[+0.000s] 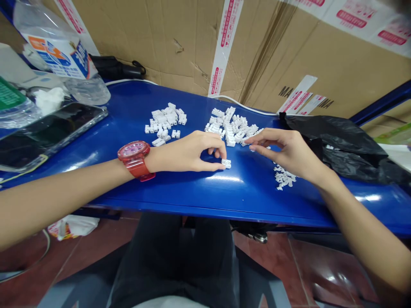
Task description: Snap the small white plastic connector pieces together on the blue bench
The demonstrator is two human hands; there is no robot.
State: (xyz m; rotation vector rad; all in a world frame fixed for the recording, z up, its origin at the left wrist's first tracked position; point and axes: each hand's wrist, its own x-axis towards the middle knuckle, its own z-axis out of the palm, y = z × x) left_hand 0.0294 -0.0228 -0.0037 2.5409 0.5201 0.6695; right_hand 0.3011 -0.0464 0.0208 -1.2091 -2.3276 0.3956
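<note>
Item 1. Left hand [189, 152], red watch [135, 156] on the wrist: fingers curled, thumb and fingertips pinched narrowly on a single white clip [226, 163]. The clip sits at 3 o'clock of the hand, at the fingertips and down on the blue table [192, 188].

Item 2. Right hand [289, 152]: fingers stretched toward 9 o'clock, thumb and forefinger close together. The tips touch the near edge of the middle pile [233, 126] of white clips. Whether a clip is caught between them cannot be told.

Item 3. Left pile [165, 122] of clips: at 11 o'clock of the left hand, apart from it.

Item 4. Small pile [284, 177]: at 6 o'clock of the right hand, just under the wrist.

Item 5. Black bag [346, 145]: at 3 o'clock of the right hand, near.

Item 6. Phone [48, 132]: at 9 o'clock of the table, well apart from both hands.

Item 7. Cardboard boxes [289, 51]: at 12 o'clock, behind the table.
</note>
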